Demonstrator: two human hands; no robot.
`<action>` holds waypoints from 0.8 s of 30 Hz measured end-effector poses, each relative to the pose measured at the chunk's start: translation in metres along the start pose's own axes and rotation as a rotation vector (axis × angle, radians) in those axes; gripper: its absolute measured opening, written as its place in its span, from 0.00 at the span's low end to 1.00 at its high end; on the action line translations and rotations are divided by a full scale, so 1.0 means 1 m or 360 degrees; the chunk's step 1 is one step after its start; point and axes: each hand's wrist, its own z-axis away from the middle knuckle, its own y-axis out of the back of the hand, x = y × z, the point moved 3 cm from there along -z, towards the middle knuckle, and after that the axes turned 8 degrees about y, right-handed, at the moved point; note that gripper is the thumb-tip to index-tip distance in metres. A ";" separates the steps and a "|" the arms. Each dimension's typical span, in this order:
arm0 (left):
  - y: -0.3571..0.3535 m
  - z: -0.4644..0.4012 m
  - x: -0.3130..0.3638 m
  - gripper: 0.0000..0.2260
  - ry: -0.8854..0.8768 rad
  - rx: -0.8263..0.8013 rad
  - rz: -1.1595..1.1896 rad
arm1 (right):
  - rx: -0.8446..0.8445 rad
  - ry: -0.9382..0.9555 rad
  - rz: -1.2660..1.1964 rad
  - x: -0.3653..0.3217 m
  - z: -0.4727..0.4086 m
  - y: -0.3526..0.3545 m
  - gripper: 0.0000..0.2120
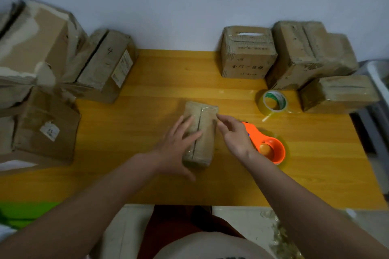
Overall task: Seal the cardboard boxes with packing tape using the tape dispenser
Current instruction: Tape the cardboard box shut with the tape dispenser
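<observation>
Seemingly taped already: left hand (179, 143) lay flat on small box (205, 132); right hand (235, 134) loose, dispenser (271, 149) just behind it; other boxes unclear.

Small box (201, 132) of matt brown cardboard with a glossy clear tape strip along its seam, table (147, 82) of smooth yellow wood-grain with slight sheen, dispenser (267, 145) of smooth glossy orange plastic, tape roll (273, 102) shiny translucent yellowish film, surrounding boxes (248, 52) worn, creased cardboard.
</observation>
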 end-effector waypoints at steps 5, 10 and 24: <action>-0.024 0.001 -0.011 0.40 0.0012 0.0066 0.0027 | 0.0253 -0.0037 0.0393 0.017 0.011 0.023 0.12; -0.029 -0.014 0.021 0.37 0.0130 0.0155 0.0202 | 0.0475 -0.0308 0.0937 0.060 0.033 0.049 0.20; 0.020 -0.040 0.025 0.36 0.0560 0.0176 0.0044 | 0.0142 -0.0298 0.0819 0.082 0.056 0.090 0.11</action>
